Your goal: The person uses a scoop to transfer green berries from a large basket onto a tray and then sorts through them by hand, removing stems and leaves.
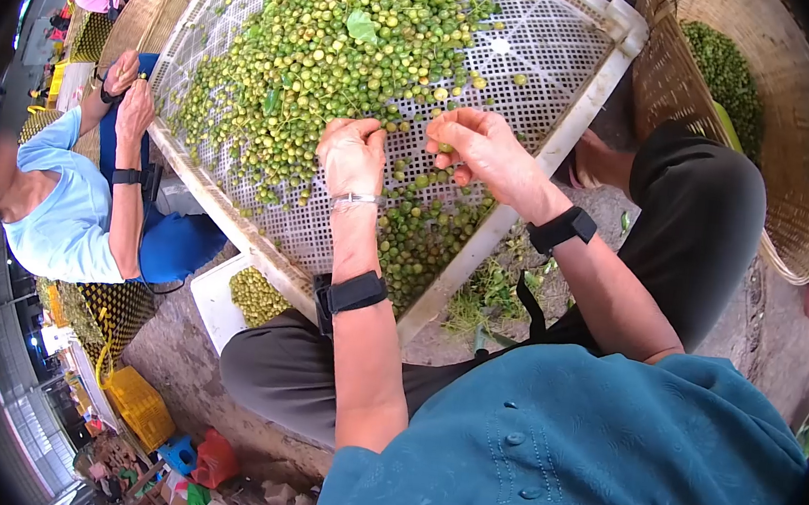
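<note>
A heap of small round green and yellowish fruits (345, 62) covers much of a white perforated plastic tray (525, 108). My left hand (353, 158), with a bracelet at its wrist, is over the near part of the tray. Its thumb and fingers are pinched together beside the heap; what they hold is hidden. Just to its right, my right hand (491, 159) has curled fingers with a small green fruit (446, 147) between them. Below both hands, a darker green pile of fruits (420, 244) sits in the tray's near corner. A loose leaf (361, 26) rests on the heap.
A co-worker in a light blue shirt (69, 191) sits at the tray's left side, hands raised. At right stands a large woven basket (797, 125) with green fruits inside. A white container (215, 302) of fruits is by my left knee. Plant scraps (493, 295) lie on the ground.
</note>
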Demonstrator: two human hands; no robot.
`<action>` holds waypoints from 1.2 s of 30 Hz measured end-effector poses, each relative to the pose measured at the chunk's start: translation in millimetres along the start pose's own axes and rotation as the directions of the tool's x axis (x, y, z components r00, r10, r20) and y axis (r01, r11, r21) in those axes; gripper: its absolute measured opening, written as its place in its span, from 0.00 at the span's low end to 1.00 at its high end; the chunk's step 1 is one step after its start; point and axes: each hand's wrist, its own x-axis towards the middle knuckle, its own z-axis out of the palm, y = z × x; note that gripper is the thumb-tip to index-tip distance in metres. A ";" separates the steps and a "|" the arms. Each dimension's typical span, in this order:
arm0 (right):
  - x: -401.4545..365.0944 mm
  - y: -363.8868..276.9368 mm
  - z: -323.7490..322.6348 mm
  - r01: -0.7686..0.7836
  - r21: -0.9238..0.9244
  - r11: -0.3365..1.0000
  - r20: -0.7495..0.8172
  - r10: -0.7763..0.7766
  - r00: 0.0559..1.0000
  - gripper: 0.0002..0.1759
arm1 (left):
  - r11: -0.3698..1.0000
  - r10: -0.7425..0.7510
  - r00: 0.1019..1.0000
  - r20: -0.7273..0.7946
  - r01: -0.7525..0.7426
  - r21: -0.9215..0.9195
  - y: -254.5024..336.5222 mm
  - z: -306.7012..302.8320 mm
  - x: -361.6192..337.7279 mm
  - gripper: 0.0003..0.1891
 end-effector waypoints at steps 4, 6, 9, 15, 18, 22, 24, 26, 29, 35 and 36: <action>1.1 7.0 -3.0 0.052 -0.079 0.996 0.023 -0.050 0.998 0.10 | 0.998 0.062 0.998 0.008 -0.062 0.003 3.6 7.7 -9.1 0.03; 0.9 8.1 -3.0 0.059 -0.106 0.993 0.008 -0.059 0.998 0.10 | 0.991 0.115 0.993 0.004 -0.115 0.066 5.7 5.5 -12.5 0.03; 1.1 11.8 -2.0 0.070 -0.147 0.987 0.005 -0.070 0.998 0.10 | 0.986 0.140 0.990 -0.005 -0.138 0.093 9.3 4.4 -18.9 0.03; -4.3 5.9 3.0 0.071 -0.120 0.990 -0.026 -0.075 0.997 0.11 | 0.569 -0.379 0.827 0.414 0.562 -0.600 15.5 -4.8 -22.9 0.06; -1.6 8.2 2.9 0.103 -0.102 0.990 0.000 -0.103 0.995 0.11 | 0.179 -0.224 0.812 0.540 0.578 -0.796 26.8 -5.3 -24.2 0.05; -1.5 3.4 2.3 0.188 -0.117 0.975 0.053 -0.183 0.982 0.11 | 0.064 -0.149 0.826 0.543 0.556 -0.829 29.6 -1.0 -27.4 0.05; -0.6 3.1 4.5 0.215 -0.120 0.969 0.037 -0.212 0.977 0.09 | -0.059 -0.169 0.813 0.558 0.557 -0.829 29.0 0.2 -29.7 0.04; -1.4 4.9 5.5 0.281 -0.046 0.959 0.125 -0.273 0.954 0.09 | -0.296 -0.192 0.784 0.591 0.528 -0.796 27.2 2.7 -31.8 0.04; -6.3 3.5 8.7 0.234 -0.134 0.963 0.060 -0.228 0.972 0.10 | -0.176 -0.152 0.815 0.559 0.534 -0.827 22.1 0.1 -33.7 0.01; -4.3 -2.6 4.0 0.146 -0.182 0.972 0.092 -0.131 0.987 0.11 | 0.219 -0.055 0.865 0.499 0.498 -0.839 31.6 -16.7 -21.6 0.05; -3.2 -2.8 2.7 0.148 -0.187 0.971 0.098 -0.131 0.987 0.11 | 0.219 -0.061 0.866 0.496 0.496 -0.840 31.0 -17.4 -21.3 0.05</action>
